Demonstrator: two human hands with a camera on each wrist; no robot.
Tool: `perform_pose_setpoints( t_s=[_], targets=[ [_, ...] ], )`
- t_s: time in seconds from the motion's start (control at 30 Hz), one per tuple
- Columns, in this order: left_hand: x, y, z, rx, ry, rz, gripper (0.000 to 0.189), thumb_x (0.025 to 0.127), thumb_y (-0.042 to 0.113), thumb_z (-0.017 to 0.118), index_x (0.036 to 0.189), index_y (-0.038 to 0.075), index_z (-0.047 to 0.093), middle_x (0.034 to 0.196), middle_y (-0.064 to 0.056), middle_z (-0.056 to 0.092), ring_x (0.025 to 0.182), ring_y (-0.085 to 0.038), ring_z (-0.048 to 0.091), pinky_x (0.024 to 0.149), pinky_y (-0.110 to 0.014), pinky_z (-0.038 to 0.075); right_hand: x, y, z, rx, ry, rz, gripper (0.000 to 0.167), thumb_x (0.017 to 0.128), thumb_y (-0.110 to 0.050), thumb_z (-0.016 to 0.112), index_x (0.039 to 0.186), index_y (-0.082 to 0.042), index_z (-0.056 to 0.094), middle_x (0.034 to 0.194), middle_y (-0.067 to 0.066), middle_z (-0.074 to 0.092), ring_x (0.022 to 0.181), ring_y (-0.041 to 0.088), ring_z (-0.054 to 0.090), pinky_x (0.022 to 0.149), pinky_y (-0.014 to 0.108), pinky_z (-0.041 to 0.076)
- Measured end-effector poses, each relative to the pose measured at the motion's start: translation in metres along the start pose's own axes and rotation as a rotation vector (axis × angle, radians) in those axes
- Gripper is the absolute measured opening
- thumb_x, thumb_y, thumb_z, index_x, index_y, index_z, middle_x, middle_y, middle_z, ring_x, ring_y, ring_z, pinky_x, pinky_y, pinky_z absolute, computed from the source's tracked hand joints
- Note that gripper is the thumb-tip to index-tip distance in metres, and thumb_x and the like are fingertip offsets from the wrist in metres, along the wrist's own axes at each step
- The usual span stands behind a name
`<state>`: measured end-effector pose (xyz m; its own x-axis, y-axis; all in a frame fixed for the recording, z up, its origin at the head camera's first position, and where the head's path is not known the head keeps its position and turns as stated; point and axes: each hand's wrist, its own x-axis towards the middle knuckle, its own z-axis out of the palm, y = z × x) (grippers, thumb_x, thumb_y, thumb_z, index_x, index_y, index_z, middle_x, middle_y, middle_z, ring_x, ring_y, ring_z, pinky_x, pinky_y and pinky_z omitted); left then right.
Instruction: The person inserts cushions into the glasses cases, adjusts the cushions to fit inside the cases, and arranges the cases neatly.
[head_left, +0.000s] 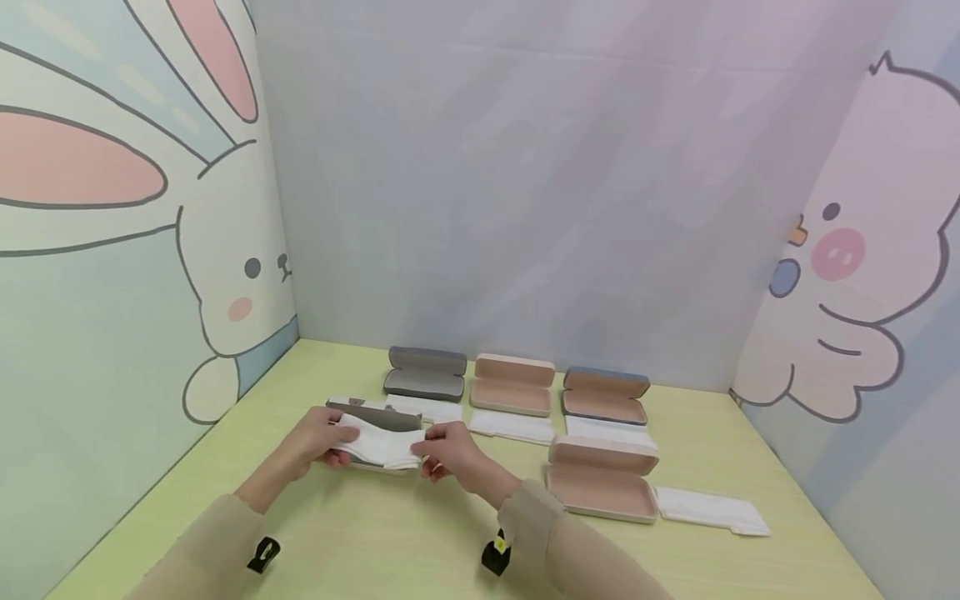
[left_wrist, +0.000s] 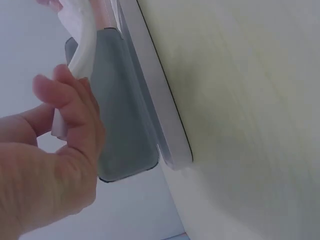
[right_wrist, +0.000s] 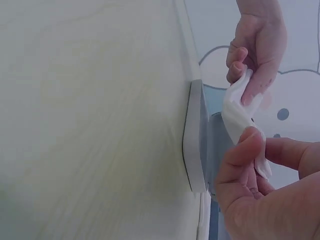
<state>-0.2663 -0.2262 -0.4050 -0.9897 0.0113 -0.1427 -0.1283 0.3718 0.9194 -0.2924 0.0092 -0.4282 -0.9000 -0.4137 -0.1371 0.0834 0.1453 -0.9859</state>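
Note:
A folded white cloth (head_left: 382, 444) is stretched between both hands. My left hand (head_left: 315, 438) pinches its left end between thumb and fingers, and my right hand (head_left: 454, 455) pinches the right end. Below and behind the cloth lies an open glasses case (head_left: 405, 419) with a grey inside and a pale outer shell. Seen from the left wrist, the cloth (left_wrist: 85, 37) sags in front of the raised lid (left_wrist: 125, 110). The right wrist view shows the cloth (right_wrist: 235, 112) held over the case's pale lower half (right_wrist: 194, 140), which the cloth partly hides in the head view.
Along the back stand an open grey case (head_left: 424, 383), a pink one (head_left: 512, 396) and a blue-rimmed one (head_left: 604, 405), each with a folded white cloth in front. Nearer, another open pink case (head_left: 602, 490) has a white cloth (head_left: 708, 508) to its right.

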Motion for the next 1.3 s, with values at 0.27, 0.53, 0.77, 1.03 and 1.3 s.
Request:
perform_pose_setpoints(
  t_s=[0.27,0.53,0.77,1.03,1.3],
  targets=[
    [0.003,-0.011,-0.012,0.020,0.033,-0.037,0.016,0.093,0.006,0.058,0.096,-0.006,0.049,0.061,-0.004,0.055,0.047,-0.009,0.052,0.045,-0.021,0.044,0.011,0.003,0.021,-0.198,0.096,-0.129,0.009,0.084,-0.004,0.068,0.081,-0.002,0.060,0.058,0.000,0.054,0.041,0.009,0.048,0.038,0.021,0.040],
    [0.009,-0.019,-0.014,0.020,0.056,-0.042,0.016,0.093,0.005,0.057,0.097,-0.008,0.048,0.062,-0.005,0.055,0.047,-0.009,0.053,0.045,-0.021,0.043,0.018,0.003,0.022,-0.753,0.145,-0.407,0.018,0.084,-0.008,0.067,0.099,-0.005,0.059,0.064,-0.006,0.049,0.051,0.003,0.039,0.051,0.017,0.033],
    [0.015,-0.021,-0.014,0.030,0.062,-0.067,0.013,0.092,0.004,0.058,0.092,-0.006,0.051,0.063,-0.005,0.057,0.048,-0.009,0.054,0.047,-0.021,0.046,0.022,0.005,0.025,-0.983,0.177,-0.529,0.022,0.086,-0.010,0.067,0.084,-0.014,0.045,0.062,-0.006,0.044,0.053,0.005,0.035,0.048,0.017,0.026],
    [0.017,-0.021,-0.013,0.053,0.068,-0.047,0.009,0.090,0.000,0.056,0.087,-0.007,0.051,0.060,-0.005,0.056,0.046,-0.009,0.054,0.046,-0.022,0.048,0.026,0.004,0.030,-1.111,0.159,-0.508,0.013,0.086,-0.017,0.070,0.084,-0.016,0.058,0.070,-0.006,0.059,0.059,0.004,0.045,0.051,0.018,0.032],
    [0.021,-0.028,-0.011,0.207,0.135,-0.002,0.011,0.086,-0.003,0.054,0.093,-0.011,0.057,0.059,-0.009,0.058,0.042,-0.010,0.055,0.044,-0.025,0.051,0.029,0.006,0.030,-1.177,0.151,-0.465,0.009,0.087,-0.018,0.068,0.083,-0.017,0.059,0.069,-0.007,0.056,0.061,0.006,0.044,0.051,0.021,0.032]
  ],
)
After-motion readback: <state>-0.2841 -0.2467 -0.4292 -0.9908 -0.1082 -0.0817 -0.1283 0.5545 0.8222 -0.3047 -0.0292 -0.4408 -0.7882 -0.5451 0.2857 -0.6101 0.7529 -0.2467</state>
